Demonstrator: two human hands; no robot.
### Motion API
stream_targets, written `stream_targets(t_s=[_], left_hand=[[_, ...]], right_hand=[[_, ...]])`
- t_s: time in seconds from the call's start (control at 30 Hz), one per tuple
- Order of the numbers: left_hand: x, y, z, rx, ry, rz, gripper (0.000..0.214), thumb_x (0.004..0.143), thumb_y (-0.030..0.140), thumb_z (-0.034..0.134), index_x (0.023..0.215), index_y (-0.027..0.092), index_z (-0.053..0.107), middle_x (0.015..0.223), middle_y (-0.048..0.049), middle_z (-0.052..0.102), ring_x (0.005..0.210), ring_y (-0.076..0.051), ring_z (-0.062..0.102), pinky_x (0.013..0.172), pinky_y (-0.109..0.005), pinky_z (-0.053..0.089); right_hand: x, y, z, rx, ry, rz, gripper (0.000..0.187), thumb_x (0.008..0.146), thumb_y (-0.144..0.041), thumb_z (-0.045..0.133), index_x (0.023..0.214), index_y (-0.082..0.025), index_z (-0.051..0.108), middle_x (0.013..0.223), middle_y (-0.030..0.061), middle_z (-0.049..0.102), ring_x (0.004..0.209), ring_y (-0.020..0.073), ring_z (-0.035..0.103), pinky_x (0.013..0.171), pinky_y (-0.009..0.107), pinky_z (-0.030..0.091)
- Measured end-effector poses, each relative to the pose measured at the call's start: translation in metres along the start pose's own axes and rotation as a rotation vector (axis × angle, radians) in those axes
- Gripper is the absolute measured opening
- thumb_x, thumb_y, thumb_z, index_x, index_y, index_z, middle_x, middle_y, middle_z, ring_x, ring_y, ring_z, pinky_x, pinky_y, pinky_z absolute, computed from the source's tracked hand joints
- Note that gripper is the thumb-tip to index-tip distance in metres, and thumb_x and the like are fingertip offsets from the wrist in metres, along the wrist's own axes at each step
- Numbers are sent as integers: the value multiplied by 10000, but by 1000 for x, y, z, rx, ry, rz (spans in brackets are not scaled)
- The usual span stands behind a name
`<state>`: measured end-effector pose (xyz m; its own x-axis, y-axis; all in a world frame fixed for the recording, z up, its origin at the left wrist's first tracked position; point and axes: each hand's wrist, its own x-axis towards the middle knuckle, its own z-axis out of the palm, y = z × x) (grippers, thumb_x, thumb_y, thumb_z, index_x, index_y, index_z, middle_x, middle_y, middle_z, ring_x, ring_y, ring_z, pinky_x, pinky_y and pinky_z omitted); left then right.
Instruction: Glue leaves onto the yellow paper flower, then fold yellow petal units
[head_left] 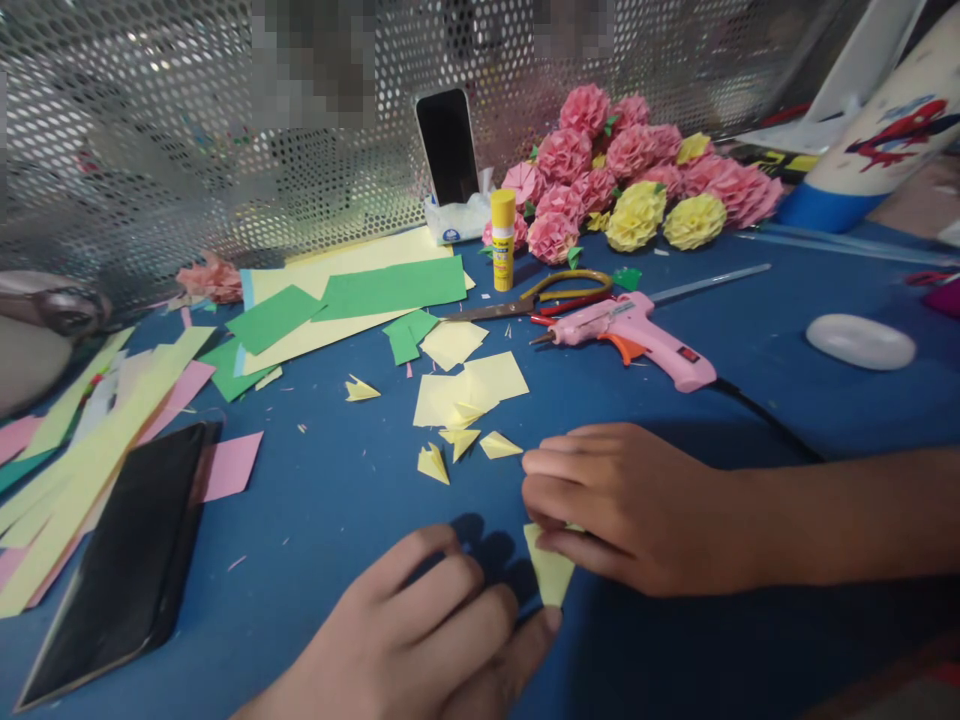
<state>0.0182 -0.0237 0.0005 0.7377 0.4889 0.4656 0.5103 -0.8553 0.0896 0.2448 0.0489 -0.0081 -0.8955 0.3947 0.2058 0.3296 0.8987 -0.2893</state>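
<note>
A small yellow piece of folded paper (551,570) lies on the blue table, tapering to a point toward me. My right hand (622,510) has its fingers bent and pressed together on the paper's wide end, hiding part of it. At the narrow tip, one digit of my left hand (427,630) touches the paper; the other fingers are curled. Just beyond my hands are several small folded yellow paper pieces (433,463). Behind these lie flat yellow paper squares (499,377).
A pink glue gun (637,335), scissors (525,303) and a glue stick (503,245) lie or stand farther back. Pink paper flowers (566,155) are heaped behind. Paper strips (112,430) and a black phone-like object (124,560) are at left; a white oval object (860,341) sits right.
</note>
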Motion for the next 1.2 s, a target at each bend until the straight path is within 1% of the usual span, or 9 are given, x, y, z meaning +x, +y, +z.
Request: stream_targets(t_s=[0.23, 0.33, 0.5, 0.67, 0.73, 0.87, 0.97, 1.1, 1.2], left_hand=[[1, 1, 2, -27, 1, 1, 315, 1047, 164, 451, 914, 211, 732, 737, 68, 681, 672, -106, 576, 893, -268, 438], [-2, 2, 11, -32, 154, -18, 379, 1063, 165, 393, 892, 206, 730, 685, 56, 647, 637, -116, 539, 892, -288, 435], [-6, 3, 20, -43, 207, -45, 380, 1063, 186, 387, 881, 213, 719, 665, 44, 616, 650, -117, 530, 900, -292, 444], [0, 1, 6, -62, 52, 10, 246, 1013, 141, 523, 853, 185, 704, 657, 58, 637, 626, -87, 561, 871, -257, 462], [1, 1, 2, -75, 57, 17, 182, 984, 130, 578, 864, 179, 706, 670, 72, 664, 615, -88, 557, 863, -267, 460], [-5, -3, 3, -87, 28, 36, 102, 969, 171, 628, 993, 194, 724, 962, 58, 764, 833, -100, 644, 1008, -272, 415], [-11, -5, 5, -120, -8, 57, 180, 1011, 173, 556, 1088, 198, 718, 1182, 35, 738, 1010, -112, 652, 1113, -281, 361], [-15, -7, 4, -94, -41, 131, 310, 1054, 159, 416, 1105, 175, 721, 1276, -13, 699, 1017, -147, 663, 1078, -324, 438], [-15, -7, 5, -66, -53, 149, 386, 1070, 150, 336, 1147, 173, 714, 1282, -2, 695, 1024, -147, 658, 1129, -338, 400]], right_hand=[[-2, -1, 1, -5, 0, -3, 156, 1005, -252, 453, 882, -191, 528, 845, 13, 576, 729, 179, 487, 669, 331, 324], [-2, -1, 1, -14, -11, 1, 157, 1008, -261, 455, 888, -190, 527, 851, 15, 573, 738, 181, 486, 672, 332, 321], [-1, -2, 0, -5, 4, -10, 173, 1009, -246, 439, 870, -188, 525, 840, 15, 569, 712, 177, 465, 669, 331, 320], [-2, -3, -1, 2, 7, -2, 174, 1010, -241, 428, 868, -193, 516, 837, 12, 561, 711, 177, 461, 668, 330, 321], [-2, -2, 0, -4, -4, 3, 168, 1012, -247, 428, 876, -196, 513, 844, 11, 560, 720, 179, 464, 671, 332, 324], [-1, -1, 1, -26, -12, -2, 159, 1011, -251, 438, 877, -200, 509, 843, 6, 560, 714, 180, 472, 669, 335, 333], [-1, -4, 1, -62, -1, -23, 139, 1006, -237, 441, 898, -197, 518, 857, 13, 578, 729, 188, 503, 678, 337, 348], [-2, -5, 1, -109, 85, -31, 89, 1000, -195, 449, 1017, -174, 534, 987, 58, 629, 853, 209, 568, 724, 333, 379], [-5, -3, 0, -119, 121, -65, 132, 1004, -164, 425, 1044, -169, 550, 1012, 70, 637, 879, 207, 569, 738, 327, 391]])
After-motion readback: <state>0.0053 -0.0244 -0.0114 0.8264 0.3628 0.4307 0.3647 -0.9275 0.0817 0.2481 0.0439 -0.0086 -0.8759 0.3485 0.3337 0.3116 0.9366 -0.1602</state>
